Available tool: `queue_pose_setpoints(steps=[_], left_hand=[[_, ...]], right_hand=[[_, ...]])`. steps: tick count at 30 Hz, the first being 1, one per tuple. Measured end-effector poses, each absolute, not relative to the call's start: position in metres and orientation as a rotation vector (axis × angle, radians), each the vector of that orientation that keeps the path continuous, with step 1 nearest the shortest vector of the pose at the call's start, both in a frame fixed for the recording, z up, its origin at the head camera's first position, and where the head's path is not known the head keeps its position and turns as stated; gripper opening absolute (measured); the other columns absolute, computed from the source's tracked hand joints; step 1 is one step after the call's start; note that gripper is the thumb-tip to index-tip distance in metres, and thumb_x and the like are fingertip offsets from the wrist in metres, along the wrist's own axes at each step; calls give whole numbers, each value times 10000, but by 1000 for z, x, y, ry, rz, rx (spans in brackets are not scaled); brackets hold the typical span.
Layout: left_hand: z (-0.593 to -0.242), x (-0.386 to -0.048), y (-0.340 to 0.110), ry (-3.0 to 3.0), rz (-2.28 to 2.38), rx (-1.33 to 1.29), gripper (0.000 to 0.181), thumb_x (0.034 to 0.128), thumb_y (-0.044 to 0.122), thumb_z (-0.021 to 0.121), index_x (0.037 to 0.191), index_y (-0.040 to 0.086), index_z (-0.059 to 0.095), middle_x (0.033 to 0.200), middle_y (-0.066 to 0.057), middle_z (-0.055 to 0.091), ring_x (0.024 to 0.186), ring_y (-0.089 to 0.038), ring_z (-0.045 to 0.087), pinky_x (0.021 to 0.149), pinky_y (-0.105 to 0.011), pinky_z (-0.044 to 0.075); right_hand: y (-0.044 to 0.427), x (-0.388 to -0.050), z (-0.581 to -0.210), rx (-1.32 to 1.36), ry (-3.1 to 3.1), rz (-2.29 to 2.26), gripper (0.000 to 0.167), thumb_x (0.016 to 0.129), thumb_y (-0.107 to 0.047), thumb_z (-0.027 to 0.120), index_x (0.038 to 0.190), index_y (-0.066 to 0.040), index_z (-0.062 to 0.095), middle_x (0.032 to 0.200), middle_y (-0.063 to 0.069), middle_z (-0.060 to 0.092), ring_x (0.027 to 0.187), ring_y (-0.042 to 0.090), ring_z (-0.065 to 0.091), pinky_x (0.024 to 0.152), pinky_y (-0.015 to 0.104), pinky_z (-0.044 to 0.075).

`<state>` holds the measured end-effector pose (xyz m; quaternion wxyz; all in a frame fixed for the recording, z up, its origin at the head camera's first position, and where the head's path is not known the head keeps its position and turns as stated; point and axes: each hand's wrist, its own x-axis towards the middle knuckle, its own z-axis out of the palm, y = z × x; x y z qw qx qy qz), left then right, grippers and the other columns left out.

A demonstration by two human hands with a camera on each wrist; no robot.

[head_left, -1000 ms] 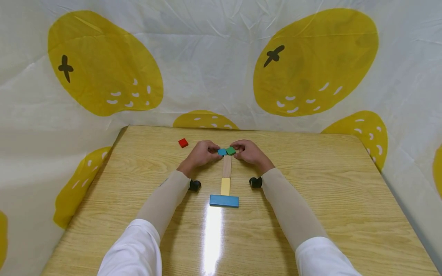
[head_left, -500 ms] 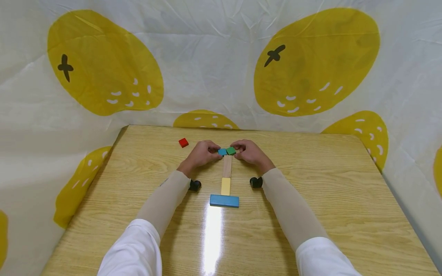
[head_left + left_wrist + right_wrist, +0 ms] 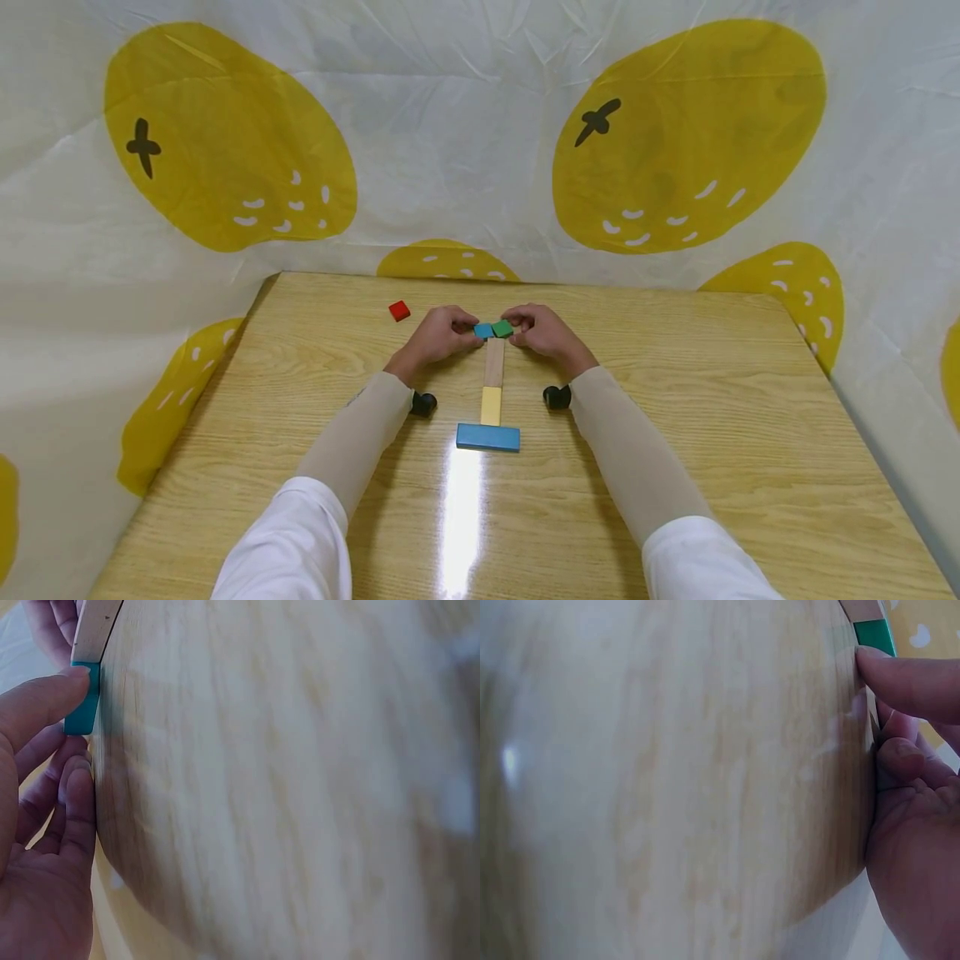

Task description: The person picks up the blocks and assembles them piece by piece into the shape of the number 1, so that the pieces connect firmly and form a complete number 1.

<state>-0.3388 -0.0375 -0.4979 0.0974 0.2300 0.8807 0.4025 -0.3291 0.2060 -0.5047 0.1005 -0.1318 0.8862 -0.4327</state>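
Observation:
Between thumb and fingers, my left hand (image 3: 438, 335) pinches a small blue block (image 3: 483, 331), which looks teal in the left wrist view (image 3: 82, 712). From the other side my right hand (image 3: 543, 332) pinches a small green block (image 3: 502, 328), partly covered by the thumb in the right wrist view. These two blocks lie close together at the far end of a plain wooden block (image 3: 495, 362). A yellow block (image 3: 491, 406) follows on the near side, and a long blue block (image 3: 488, 437) lies crosswise below it. A bit of pale wood (image 3: 516, 330) shows by my right fingers.
A red block (image 3: 399, 311) lies alone beyond my left hand, near the back of the wooden table (image 3: 712, 400). Behind the table hangs a white cloth (image 3: 450, 150) with large yellow fruit shapes. Black wrist cameras (image 3: 423, 404) sit under both forearms.

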Motion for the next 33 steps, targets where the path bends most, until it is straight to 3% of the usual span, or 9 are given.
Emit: queue_pose_setpoints(steps=[20, 33], left_hand=[[-502, -338, -50, 2627, 1328, 558, 444, 907, 259, 832, 1273, 29, 732, 1213, -113, 731, 1088, -263, 684, 989, -414, 571], [-501, -337, -72, 2671, 1407, 477, 424, 909, 207, 828, 1260, -8, 729, 1241, -166, 724, 1093, -307, 697, 986, -427, 578]], right_hand=[[205, -330, -504, -344, 2612, -1246, 453, 954, -18, 692, 1403, -30, 638, 1174, 155, 634, 959, 242, 504, 881, 341, 436], [206, -327, -504, -358, 2592, -1272, 452, 968, -17, 686, 1415, -10, 622, 1215, 172, 630, 966, 245, 505, 902, 372, 451]])
